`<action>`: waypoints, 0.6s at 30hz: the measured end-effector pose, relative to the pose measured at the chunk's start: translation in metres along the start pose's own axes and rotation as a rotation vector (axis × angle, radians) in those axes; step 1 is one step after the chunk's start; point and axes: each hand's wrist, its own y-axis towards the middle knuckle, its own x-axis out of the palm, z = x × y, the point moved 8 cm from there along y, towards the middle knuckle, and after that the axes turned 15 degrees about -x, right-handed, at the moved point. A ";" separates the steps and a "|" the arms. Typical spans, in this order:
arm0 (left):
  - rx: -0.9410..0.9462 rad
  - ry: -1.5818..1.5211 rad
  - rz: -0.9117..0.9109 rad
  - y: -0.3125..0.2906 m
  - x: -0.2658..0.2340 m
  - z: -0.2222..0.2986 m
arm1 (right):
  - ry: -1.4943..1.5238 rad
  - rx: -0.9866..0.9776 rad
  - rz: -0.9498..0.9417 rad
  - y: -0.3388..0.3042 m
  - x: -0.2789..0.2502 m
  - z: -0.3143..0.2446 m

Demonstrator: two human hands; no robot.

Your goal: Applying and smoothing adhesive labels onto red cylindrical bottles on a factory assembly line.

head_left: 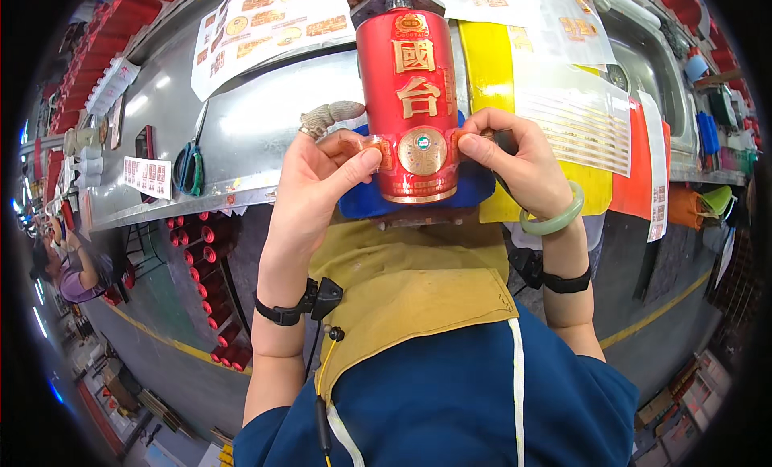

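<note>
A red bottle [408,105] with gold lettering lies in front of me, its dark cap [398,2] pointing away. Beneath its near end shows a blue holder [476,186]. Low on the bottle is a round gold decal [423,151] on what looks like a clear film strip. My left hand [326,165] pinches the strip's left end between thumb and fingers; a ridged pale finger cover [334,116] sits on one raised finger. At the right end, my right hand [515,157] pinches the same strip against the bottle's side. A pale green bangle [555,214] circles my right wrist.
Decal sheets [269,33] lie at the far left, and a striped sheet [575,117] rests over yellow card [490,65] on the right. Scissors [189,165] lie on the metal bench [241,145]. Stacked red bottles [211,282] stand below; a co-worker [80,270] is at far left.
</note>
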 end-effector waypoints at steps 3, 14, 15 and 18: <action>0.005 -0.005 0.004 0.000 0.000 -0.002 | 0.002 -0.014 0.004 0.001 0.001 -0.001; 0.009 -0.007 0.033 0.000 -0.002 -0.003 | -0.002 0.016 0.002 0.000 -0.001 0.001; 0.012 -0.005 0.038 0.000 -0.001 -0.002 | -0.001 0.004 0.006 0.000 0.000 -0.002; 0.015 0.005 0.033 0.000 0.000 0.000 | -0.007 -0.005 0.010 0.001 -0.001 -0.004</action>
